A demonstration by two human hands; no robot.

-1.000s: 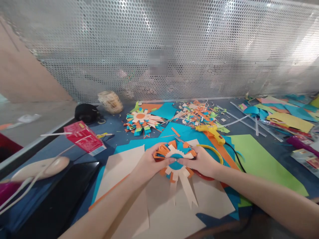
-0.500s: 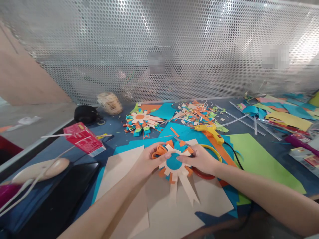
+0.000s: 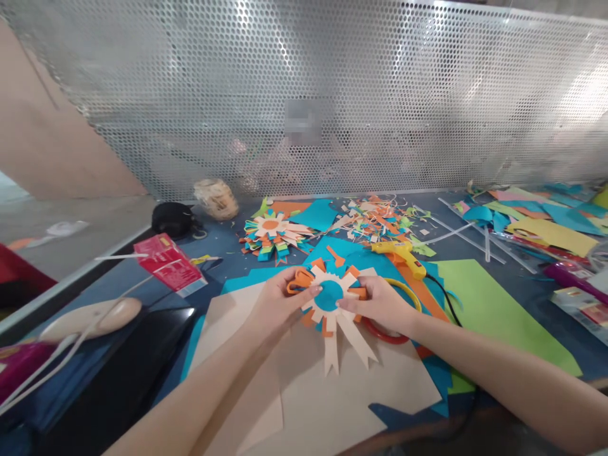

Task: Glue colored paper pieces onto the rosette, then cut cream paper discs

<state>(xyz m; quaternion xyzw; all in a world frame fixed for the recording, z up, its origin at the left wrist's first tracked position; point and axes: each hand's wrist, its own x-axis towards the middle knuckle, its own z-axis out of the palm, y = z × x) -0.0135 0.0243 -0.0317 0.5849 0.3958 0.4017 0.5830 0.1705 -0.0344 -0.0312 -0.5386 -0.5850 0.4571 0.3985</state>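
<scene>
Between both hands is a paper rosette (image 3: 329, 296) with a blue round centre, peach and orange tabs, and two peach tails hanging toward me. My left hand (image 3: 284, 299) grips its left side, thumb on the front near the blue disc. My right hand (image 3: 380, 303) pinches the right side, thumb also on the front; the fingers behind are partly hidden. Peach sheets (image 3: 327, 392) lie under the rosette. Beside my right hand are scissors with a yellow and red handle (image 3: 386, 335), partly covered by the hand. A yellow glue gun (image 3: 399, 253) lies just beyond.
Finished-looking paper rosettes (image 3: 270, 231) lie behind, beside a heap of paper scraps (image 3: 375, 218). Clear glue sticks (image 3: 468, 234) and coloured paper pieces (image 3: 546, 209) are at the right. A red drink carton (image 3: 166, 263), a black tablet-like slab (image 3: 118, 373) and a computer mouse-like beige object (image 3: 95, 320) are left.
The rosette has tilted a little, so its tails show more fully. Both hands keep hold of it, with the right thumb shifted slightly. The view has moved slightly.
</scene>
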